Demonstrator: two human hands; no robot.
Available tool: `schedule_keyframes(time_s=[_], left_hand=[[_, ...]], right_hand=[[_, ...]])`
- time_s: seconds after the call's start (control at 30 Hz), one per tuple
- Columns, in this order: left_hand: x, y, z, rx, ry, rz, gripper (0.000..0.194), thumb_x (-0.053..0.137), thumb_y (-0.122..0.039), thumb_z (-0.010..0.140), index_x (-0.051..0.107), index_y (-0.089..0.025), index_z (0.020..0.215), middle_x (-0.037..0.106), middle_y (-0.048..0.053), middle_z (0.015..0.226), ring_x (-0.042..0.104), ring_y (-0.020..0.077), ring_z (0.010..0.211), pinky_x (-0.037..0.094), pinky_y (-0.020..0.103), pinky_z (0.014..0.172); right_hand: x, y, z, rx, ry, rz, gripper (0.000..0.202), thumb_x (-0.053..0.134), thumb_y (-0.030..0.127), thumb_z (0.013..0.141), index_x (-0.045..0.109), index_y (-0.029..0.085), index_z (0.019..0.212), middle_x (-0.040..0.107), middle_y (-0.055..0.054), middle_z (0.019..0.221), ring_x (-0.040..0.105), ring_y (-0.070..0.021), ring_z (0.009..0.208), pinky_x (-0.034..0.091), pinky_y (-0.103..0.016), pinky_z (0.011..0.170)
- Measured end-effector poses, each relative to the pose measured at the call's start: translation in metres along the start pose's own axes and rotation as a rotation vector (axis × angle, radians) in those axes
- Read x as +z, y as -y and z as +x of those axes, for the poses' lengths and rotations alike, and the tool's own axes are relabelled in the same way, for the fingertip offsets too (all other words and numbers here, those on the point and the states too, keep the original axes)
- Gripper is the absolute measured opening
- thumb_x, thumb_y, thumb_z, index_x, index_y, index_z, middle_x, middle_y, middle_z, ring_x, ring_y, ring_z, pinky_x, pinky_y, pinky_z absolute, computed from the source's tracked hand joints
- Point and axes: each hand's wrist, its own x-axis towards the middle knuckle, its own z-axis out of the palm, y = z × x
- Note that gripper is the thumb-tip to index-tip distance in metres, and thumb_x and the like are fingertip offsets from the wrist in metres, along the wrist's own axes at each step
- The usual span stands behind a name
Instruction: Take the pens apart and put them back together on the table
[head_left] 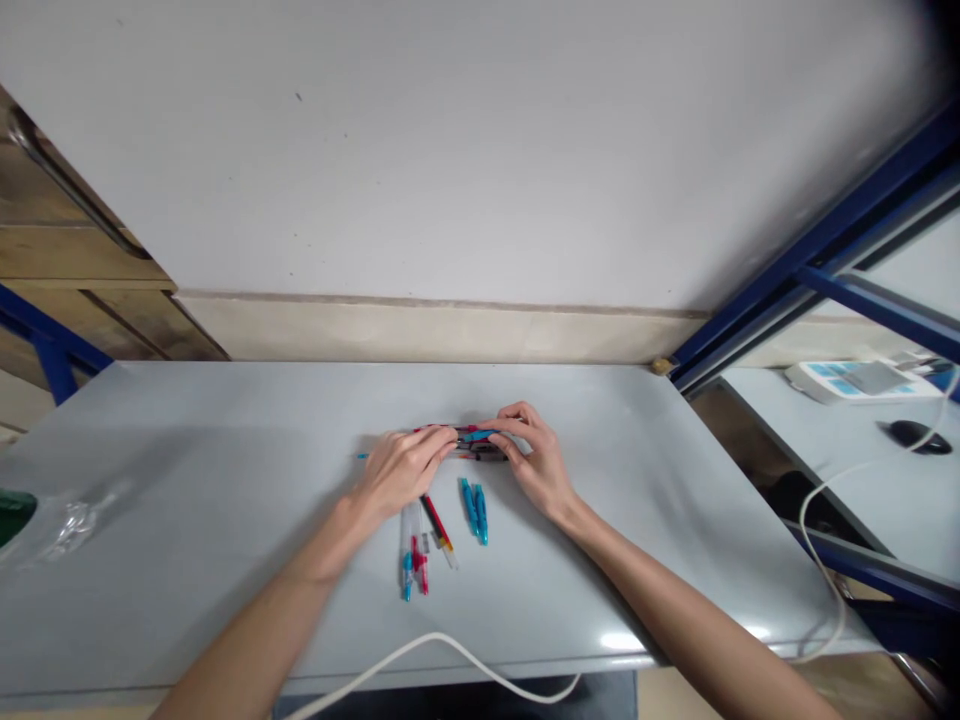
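Over the middle of the table, my right hand (538,462) pinches a blue pen (478,436) between thumb and fingers. My left hand (405,465) is closed at the pen's other end, its fingertips pressed together there. Beneath and behind both hands lie several dark and red pens (484,452), partly covered by the fingers. Two blue pen barrels (474,510) rest side by side just in front of the hands. Nearer to me, below my left hand, are a red-and-black pen part (438,522) and clear tubes with blue and red ends (415,565).
A clear plastic bag (75,525) lies at the table's left edge. A white cable (435,637) curves across the front edge. Blue metal framing (817,240) stands at the right, with a second table beyond holding a black mouse (919,436) and a white device (859,381).
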Motion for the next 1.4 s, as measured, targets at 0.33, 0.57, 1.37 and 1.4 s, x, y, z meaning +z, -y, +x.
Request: schedule_keyframes(time_s=[0.33,0.57,1.37,1.4], left_hand=[[0.003,-0.001,0.001,0.02,-0.074,-0.077,0.018,0.05,-0.025,0.103,0.066,-0.023,0.111,0.076,0.001,0.105,0.073,0.0151,0.085,0.056,0.025,0.077],[0.001,-0.002,0.002,0.024,-0.08,-0.114,0.016,0.052,-0.025,0.102,0.066,-0.022,0.109,0.075,0.001,0.103,0.073,0.0143,0.087,0.056,0.025,0.081],[-0.003,-0.039,0.005,0.134,0.091,-0.057,0.072,0.05,-0.013,0.096,0.017,-0.03,0.158,0.045,0.012,0.145,0.049,0.0244,0.134,0.05,0.041,0.108],[-0.006,-0.036,0.006,0.13,0.063,-0.044,0.068,0.05,-0.015,0.098,0.019,-0.029,0.157,0.044,0.012,0.147,0.047,0.0244,0.136,0.048,0.041,0.11]], right_hand=[[0.002,0.001,-0.002,-0.049,-0.022,-0.028,0.025,0.056,0.019,0.098,0.078,0.028,0.107,0.057,-0.006,0.098,0.057,-0.0226,0.095,0.047,-0.039,0.087],[0.0,0.002,-0.002,-0.053,-0.036,-0.049,0.023,0.059,0.02,0.098,0.078,0.028,0.106,0.057,-0.006,0.096,0.056,-0.0225,0.094,0.046,-0.039,0.087],[0.013,0.009,-0.01,-0.071,0.047,-0.17,0.027,0.048,0.033,0.103,0.068,0.018,0.091,0.066,-0.005,0.079,0.057,-0.0195,0.072,0.044,-0.031,0.072],[0.012,0.009,-0.01,-0.02,0.051,-0.13,0.029,0.049,0.035,0.103,0.068,0.018,0.09,0.066,-0.004,0.077,0.056,-0.0183,0.07,0.043,-0.03,0.07]])
